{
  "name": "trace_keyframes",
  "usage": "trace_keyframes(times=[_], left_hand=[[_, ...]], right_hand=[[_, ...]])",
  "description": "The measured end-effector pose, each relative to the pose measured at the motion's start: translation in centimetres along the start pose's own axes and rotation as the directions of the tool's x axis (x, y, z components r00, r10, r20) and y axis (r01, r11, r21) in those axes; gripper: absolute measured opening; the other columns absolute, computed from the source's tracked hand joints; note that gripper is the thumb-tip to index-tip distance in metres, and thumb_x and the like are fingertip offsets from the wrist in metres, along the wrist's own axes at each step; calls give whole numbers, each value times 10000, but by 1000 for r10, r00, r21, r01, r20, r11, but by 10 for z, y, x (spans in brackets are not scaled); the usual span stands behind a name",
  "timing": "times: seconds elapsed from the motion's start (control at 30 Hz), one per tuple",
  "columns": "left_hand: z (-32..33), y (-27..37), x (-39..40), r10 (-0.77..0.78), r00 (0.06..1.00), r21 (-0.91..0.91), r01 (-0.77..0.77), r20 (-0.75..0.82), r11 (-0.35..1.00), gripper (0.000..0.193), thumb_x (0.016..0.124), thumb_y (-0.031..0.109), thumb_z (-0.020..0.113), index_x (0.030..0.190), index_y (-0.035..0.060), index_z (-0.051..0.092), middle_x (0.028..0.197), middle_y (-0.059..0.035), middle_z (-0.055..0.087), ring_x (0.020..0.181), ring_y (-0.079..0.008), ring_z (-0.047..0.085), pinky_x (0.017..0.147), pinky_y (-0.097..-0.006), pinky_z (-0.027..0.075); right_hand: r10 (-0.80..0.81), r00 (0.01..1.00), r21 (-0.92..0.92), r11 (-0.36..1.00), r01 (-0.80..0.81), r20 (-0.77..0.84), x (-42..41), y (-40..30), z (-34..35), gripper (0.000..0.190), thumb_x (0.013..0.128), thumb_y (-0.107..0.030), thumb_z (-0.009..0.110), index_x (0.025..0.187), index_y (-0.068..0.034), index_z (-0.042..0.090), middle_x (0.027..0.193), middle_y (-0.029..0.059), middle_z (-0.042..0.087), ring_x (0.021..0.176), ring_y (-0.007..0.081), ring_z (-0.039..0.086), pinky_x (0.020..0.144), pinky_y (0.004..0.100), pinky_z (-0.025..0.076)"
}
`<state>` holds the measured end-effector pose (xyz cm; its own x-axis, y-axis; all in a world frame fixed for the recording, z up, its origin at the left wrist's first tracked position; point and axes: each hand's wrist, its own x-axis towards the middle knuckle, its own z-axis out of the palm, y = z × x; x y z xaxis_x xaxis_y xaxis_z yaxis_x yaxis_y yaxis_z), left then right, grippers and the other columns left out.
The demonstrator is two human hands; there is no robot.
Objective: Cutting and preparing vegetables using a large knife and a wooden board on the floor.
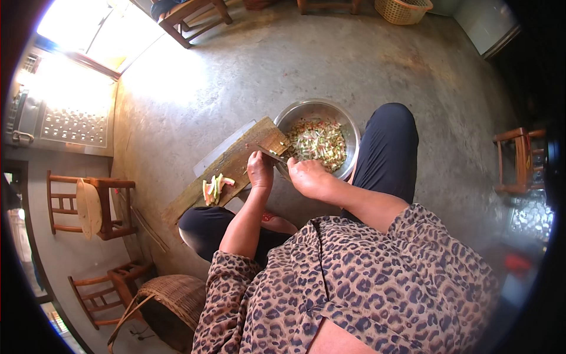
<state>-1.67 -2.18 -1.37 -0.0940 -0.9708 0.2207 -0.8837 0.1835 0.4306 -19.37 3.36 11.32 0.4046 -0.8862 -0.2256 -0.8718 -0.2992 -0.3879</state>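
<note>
My right hand (311, 177) grips a knife (273, 154) by its handle, its blade lying over the far end of a thick wooden board (241, 163). Close to the blade, my left hand (261, 170) rests at the board with its fingers curled; whether they pinch something is hidden. Small green bits lie by the blade. Nearer my left knee, a pile of pale green and pink strips, apparently melon rind (216, 188), sits on the board. Beside the board's far end stands a wide steel basin (353, 128) holding many chopped pieces (318, 144) of green, white and pink.
A translucent flat panel (225, 144) lies along the board's left side. Wooden chairs (117, 208) stand at the left, one with a round tan disc (88, 209) against it. A wicker basket (177, 292) is at lower left, a stool (515, 159) at right, a plastic basket (403, 11) far off.
</note>
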Motion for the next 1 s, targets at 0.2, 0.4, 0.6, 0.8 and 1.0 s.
trace_keyframes(times=[0.2,0.4,0.6,0.8,1.0], left_hand=[[-12,15,0,-5,999,-145,-2,-51,989,70,761,99,615,747,36,586,748,-143,579,736,-340,586,657,-431,479],[-13,10,-1,3,999,-56,-6,-51,998,48,749,99,624,745,51,621,780,-127,598,754,-323,590,677,-422,480],[-15,16,1,-50,997,-96,45,-54,994,43,765,112,621,770,72,637,784,-117,602,760,-316,593,688,-413,481],[-14,11,2,-52,998,-87,48,-42,995,56,787,118,607,788,76,644,795,-132,612,763,-329,602,695,-417,484],[-12,12,1,-45,999,5,45,-11,999,128,831,151,565,759,49,597,794,-141,597,790,-322,594,696,-421,482]], right_hand=[[16,998,39,999,-13,-65,46,-4,28,212,832,-98,507,992,37,477,766,172,668,727,292,683,606,373,549],[22,995,16,1000,-21,-97,49,-2,30,222,839,-123,521,1008,18,488,766,150,673,726,272,684,609,373,549],[20,994,46,999,-15,-108,41,7,25,230,842,-113,490,1021,30,511,761,171,668,736,289,679,614,387,544],[23,997,23,1000,-21,-70,13,11,8,201,821,-81,463,970,43,516,746,192,658,709,317,670,610,402,537],[-35,993,88,995,45,-109,-5,6,-5,213,820,-69,448,965,72,517,663,187,631,633,340,645,555,443,511]])
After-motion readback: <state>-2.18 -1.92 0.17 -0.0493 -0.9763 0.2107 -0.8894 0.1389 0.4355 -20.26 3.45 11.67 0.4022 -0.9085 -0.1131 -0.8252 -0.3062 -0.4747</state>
